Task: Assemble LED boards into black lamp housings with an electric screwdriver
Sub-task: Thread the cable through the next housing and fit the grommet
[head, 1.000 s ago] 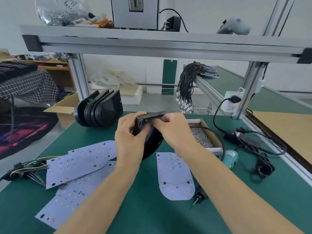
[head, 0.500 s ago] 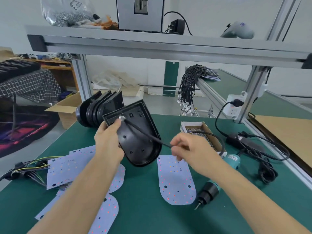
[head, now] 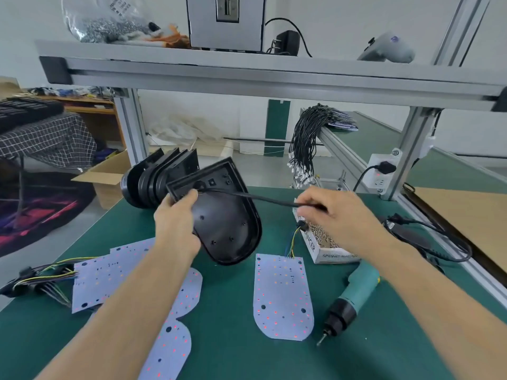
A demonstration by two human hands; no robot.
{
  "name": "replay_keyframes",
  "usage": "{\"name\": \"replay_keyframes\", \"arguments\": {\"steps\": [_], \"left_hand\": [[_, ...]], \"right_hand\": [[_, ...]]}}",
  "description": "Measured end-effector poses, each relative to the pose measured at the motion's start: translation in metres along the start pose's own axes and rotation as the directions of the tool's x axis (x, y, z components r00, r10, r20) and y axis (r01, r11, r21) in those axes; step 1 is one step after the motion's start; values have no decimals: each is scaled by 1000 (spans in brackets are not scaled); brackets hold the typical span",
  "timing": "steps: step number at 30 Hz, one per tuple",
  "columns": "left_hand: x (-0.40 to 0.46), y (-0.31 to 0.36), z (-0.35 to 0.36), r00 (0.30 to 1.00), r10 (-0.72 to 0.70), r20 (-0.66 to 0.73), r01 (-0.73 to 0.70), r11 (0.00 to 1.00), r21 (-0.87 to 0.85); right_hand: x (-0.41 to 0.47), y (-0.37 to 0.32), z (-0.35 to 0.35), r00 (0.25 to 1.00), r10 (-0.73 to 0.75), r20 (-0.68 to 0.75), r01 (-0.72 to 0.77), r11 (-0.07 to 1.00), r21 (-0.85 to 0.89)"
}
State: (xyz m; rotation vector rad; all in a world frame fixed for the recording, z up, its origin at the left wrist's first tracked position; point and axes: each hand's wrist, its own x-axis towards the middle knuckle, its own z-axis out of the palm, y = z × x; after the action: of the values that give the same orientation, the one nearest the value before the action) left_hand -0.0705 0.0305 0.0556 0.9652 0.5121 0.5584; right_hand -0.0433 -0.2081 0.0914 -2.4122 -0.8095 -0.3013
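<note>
Our left hand [head: 175, 223] gripped the light, stiff housing [head: 225, 215] by its rim while our right hand [head: 332, 215] pinched the limp cable [head: 263, 198].

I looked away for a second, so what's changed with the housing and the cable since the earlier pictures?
The right hand left the housing, pinched the black cable and pulled it out to the right through the housing's hole. The left hand tilted the housing open side up. The LED board, screwdriver and screw box stayed put.
</note>
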Motion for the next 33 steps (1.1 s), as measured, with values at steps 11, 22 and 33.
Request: {"name": "replay_keyframes", "arguments": {"steps": [11, 22, 33], "left_hand": [[-4, 0, 21, 999, -37, 7, 37, 996, -84], [-40, -30, 53, 961, 61, 270, -80, 995, 58], [-10, -7, 51, 999, -8, -51, 1, 991, -131]], "right_hand": [[13, -11, 27, 990, -92, -110, 84, 994, -74], [40, -37, 49, 976, -114, -186, 79, 980, -184], [-38, 9, 99, 822, 434, 368, -549, 774, 315]]}}
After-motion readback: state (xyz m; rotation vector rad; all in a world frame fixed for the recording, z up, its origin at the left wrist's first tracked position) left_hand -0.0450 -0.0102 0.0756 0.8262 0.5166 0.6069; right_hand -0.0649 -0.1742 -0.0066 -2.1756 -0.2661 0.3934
